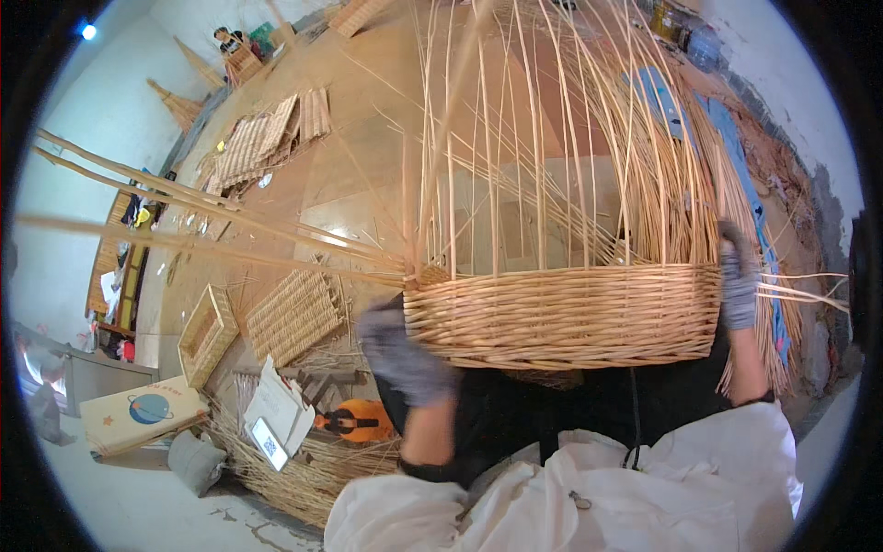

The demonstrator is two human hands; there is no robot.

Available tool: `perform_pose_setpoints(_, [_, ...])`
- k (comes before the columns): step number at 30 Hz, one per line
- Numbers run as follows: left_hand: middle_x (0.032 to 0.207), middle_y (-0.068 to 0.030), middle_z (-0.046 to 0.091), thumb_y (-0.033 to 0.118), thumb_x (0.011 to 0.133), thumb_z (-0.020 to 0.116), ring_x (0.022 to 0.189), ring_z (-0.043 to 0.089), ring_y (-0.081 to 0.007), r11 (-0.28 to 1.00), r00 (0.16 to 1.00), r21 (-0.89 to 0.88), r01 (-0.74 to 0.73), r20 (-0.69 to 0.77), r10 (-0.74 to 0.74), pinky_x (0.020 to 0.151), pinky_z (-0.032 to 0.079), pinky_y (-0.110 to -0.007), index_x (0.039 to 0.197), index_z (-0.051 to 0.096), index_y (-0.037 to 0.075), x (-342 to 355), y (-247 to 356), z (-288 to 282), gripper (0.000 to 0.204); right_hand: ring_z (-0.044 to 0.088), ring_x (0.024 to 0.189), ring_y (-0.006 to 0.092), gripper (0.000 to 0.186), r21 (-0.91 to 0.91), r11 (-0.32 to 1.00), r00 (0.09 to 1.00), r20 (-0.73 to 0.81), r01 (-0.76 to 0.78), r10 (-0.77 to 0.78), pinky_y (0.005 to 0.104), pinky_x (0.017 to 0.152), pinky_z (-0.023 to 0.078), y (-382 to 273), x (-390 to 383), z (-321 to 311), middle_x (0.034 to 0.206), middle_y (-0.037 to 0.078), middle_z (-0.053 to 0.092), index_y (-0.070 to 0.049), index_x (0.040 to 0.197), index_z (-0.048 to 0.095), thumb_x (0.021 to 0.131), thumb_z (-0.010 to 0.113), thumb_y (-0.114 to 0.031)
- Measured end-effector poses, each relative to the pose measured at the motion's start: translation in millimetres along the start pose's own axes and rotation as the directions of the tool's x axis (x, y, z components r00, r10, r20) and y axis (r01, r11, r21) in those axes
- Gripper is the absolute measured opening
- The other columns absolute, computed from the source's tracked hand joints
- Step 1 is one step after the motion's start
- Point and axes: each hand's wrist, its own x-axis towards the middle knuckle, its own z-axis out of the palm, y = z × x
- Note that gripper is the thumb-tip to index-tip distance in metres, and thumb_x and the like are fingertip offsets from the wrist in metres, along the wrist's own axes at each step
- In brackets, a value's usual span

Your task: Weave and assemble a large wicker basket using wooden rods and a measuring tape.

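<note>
A half-woven wicker basket (563, 317) rests across my lap, its low wall tightly woven and long upright willow stakes (497, 166) rising from it. Several more stakes stick out toward the left from its left corner. My left hand (405, 357), in a grey glove, is against the lower left end of the wall; motion smears its fingers. At the right end, my gloved right hand (739, 281) grips the basket's side, with the fingers partly hidden. Thin loose rods (800, 290) stick out to the right beside that hand.
A big bundle of willow rods (676, 184) lies beyond the basket at right, along a blue sheet (759, 207). To my left are a woven panel (294, 315), a rectangular woven frame (208, 336), a cardboard box (144, 416), a phone (269, 443) and an orange object (354, 420). Far off, a person (235, 46) sits.
</note>
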Motion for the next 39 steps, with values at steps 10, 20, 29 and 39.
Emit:
perform_pose_setpoints(10, [0.083,-0.0120,0.054,0.055,0.081,0.036,0.070,0.053,-0.0209,0.859,0.869,-0.134,0.494,0.044,-0.493,0.058,0.047,-0.031,0.097,0.050,0.005,156,-15,-138,0.055,0.037,0.115,0.0310,0.050,0.012,0.624,0.343,0.827,0.781,-0.445,0.0382,0.098,0.027,-187,18,319,0.123,0.016,0.042,-0.008,0.123,0.039,0.078,0.050,-0.026])
perform_pose_setpoints(20, [0.096,-0.0160,0.054,0.022,0.084,0.044,0.090,0.051,-0.0280,0.099,0.761,0.838,-0.536,0.430,0.485,0.077,0.040,-0.036,0.102,0.050,0.002,98,-23,-138,0.027,0.056,0.058,0.0288,0.016,-0.291,0.591,0.528,0.803,0.752,-0.277,0.0409,0.049,0.041,-170,-26,297,0.062,0.013,0.058,-0.005,0.072,0.058,0.075,0.055,-0.021])
perform_pose_setpoints(29, [0.086,-0.0112,0.055,0.018,0.070,0.063,0.082,0.052,-0.0229,0.506,0.947,0.816,-0.279,0.146,0.286,0.073,0.044,-0.032,0.099,0.051,-0.001,58,-8,-132,0.037,0.059,0.067,0.0243,0.017,-0.161,0.527,0.389,0.850,0.835,-0.356,0.0365,0.058,0.046,-323,-36,349,0.080,0.008,0.059,-0.013,0.086,0.059,0.080,0.046,-0.023])
perform_pose_setpoints(39, [0.093,-0.0100,0.054,0.005,0.066,0.069,0.087,0.053,-0.0186,0.664,0.989,0.738,-0.120,0.028,0.147,0.079,0.043,-0.029,0.099,0.049,-0.001,48,-7,-125,0.039,0.061,0.062,0.0275,0.037,-0.073,0.509,0.315,0.856,0.858,-0.409,0.0385,0.054,0.047,-349,-30,325,0.066,0.013,0.061,-0.006,0.073,0.062,0.084,0.042,-0.036])
